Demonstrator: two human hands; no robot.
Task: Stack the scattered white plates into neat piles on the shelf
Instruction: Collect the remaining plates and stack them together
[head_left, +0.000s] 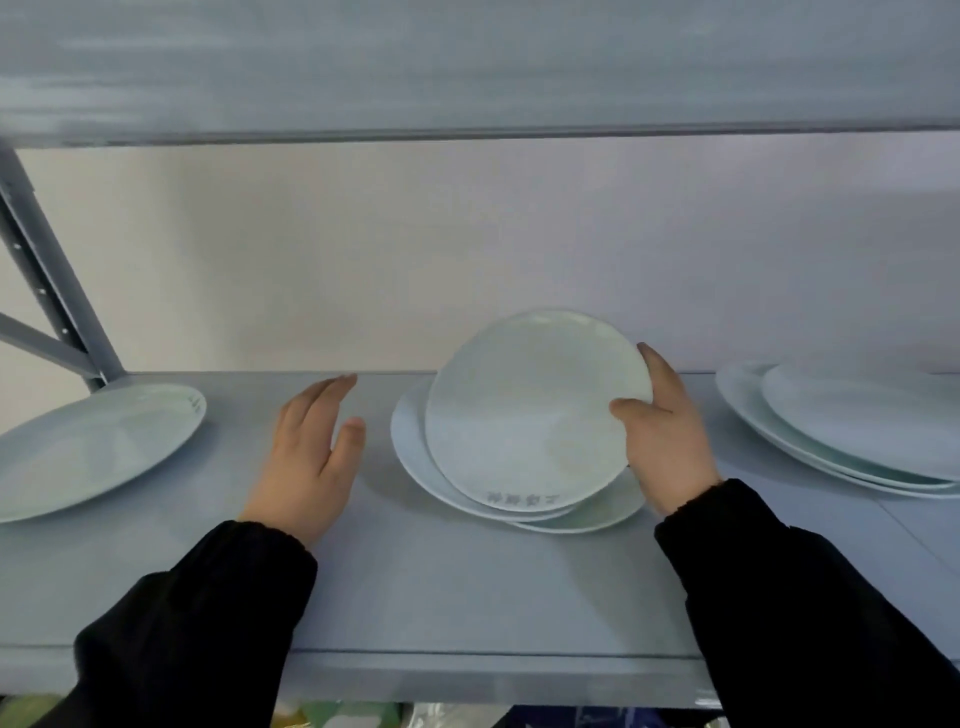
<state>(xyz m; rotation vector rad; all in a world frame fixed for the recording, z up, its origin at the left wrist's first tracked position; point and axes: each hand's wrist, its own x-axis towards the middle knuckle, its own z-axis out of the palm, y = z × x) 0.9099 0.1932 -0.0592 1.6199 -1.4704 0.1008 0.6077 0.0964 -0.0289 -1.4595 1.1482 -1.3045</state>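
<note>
A white plate (530, 410) is tilted up toward me at the middle of the grey shelf (467, 587). My right hand (667, 441) grips its right rim, thumb on the face and fingers behind. Its lower edge rests on a small pile of white plates (415, 452) lying beneath it, slightly offset. My left hand (311, 452) hovers over the shelf to the left of that pile, fingers straight and holding nothing. A single white plate (88, 452) lies at the far left. Another pile of white plates (852, 431) sits at the far right.
The upper shelf board (467, 67) hangs low overhead. A grey metal upright with a diagonal brace (47, 291) stands at the back left. A pale wall closes the back. Packaged goods (343, 717) show below the shelf's front edge.
</note>
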